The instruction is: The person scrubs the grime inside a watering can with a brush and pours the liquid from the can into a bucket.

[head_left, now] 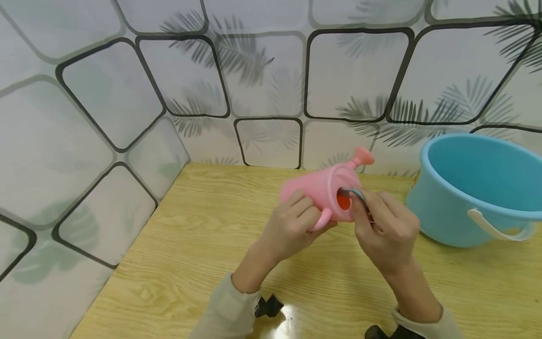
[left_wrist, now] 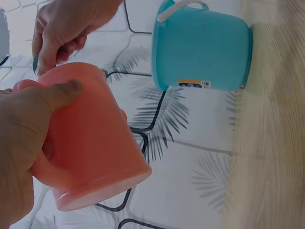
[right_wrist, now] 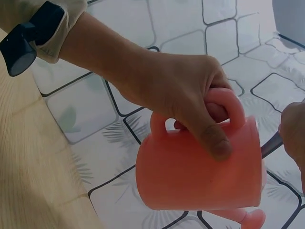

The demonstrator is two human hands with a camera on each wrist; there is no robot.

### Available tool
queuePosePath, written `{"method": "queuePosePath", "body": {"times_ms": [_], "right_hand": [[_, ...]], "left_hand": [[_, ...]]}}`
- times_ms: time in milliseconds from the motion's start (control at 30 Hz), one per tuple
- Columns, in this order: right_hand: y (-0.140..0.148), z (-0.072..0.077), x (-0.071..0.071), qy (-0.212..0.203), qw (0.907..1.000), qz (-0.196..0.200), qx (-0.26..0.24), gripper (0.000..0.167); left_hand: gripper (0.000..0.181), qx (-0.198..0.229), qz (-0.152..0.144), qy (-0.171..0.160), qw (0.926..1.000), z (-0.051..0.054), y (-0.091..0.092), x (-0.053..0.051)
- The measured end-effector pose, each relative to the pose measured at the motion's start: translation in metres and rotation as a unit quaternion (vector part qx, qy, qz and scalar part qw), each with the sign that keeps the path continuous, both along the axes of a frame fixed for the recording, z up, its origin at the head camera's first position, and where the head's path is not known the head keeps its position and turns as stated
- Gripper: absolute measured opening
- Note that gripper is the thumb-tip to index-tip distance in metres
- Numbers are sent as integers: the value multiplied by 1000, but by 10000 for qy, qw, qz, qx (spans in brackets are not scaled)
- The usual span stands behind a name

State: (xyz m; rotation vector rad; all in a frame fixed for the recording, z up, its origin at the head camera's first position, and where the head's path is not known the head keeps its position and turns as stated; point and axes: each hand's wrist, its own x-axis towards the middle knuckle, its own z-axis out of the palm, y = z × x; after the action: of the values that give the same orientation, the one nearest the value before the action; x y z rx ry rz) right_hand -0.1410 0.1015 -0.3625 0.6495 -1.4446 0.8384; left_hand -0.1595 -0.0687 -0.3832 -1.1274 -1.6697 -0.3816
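Note:
My left hand (head_left: 288, 228) grips the handle of a pink watering can (head_left: 309, 185), its thumb lying along the can's side in the left wrist view. The can is tilted above the table, its sprinkler head (head_left: 364, 156) pointing up and away to the right. With curled fingers, my right hand (head_left: 387, 230) pinches a slim grey-blue tool (head_left: 358, 193) at the can's round opening. One end of the tool reaches into the opening, where the inside looks orange-red. What kind of tool it is cannot be told, since the fingers and the can cover most of it.
A light blue bucket (head_left: 461, 221) with a white handle (head_left: 491, 228) stands to the right on the wood-grain table (head_left: 203, 212). Patterned wall covering (head_left: 271, 70) rises behind the table and along its left side.

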Motion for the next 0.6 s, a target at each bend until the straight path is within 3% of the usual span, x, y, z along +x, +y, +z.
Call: {"method": "queuePosePath", "body": {"times_ms": [233,367,600], "right_hand": [[0,11,5,225,9997,37,-121,38],[0,14,6,335,9993,-11,-150,37],[2,16,3,640,9979,68,-60,36]], "left_hand": [[42,124,-211,-84,9997,1,2,3],[42,135,-192,-213,9995,1,1,4],[40,-36,-355,-274,9990,0,-1,4]]}}
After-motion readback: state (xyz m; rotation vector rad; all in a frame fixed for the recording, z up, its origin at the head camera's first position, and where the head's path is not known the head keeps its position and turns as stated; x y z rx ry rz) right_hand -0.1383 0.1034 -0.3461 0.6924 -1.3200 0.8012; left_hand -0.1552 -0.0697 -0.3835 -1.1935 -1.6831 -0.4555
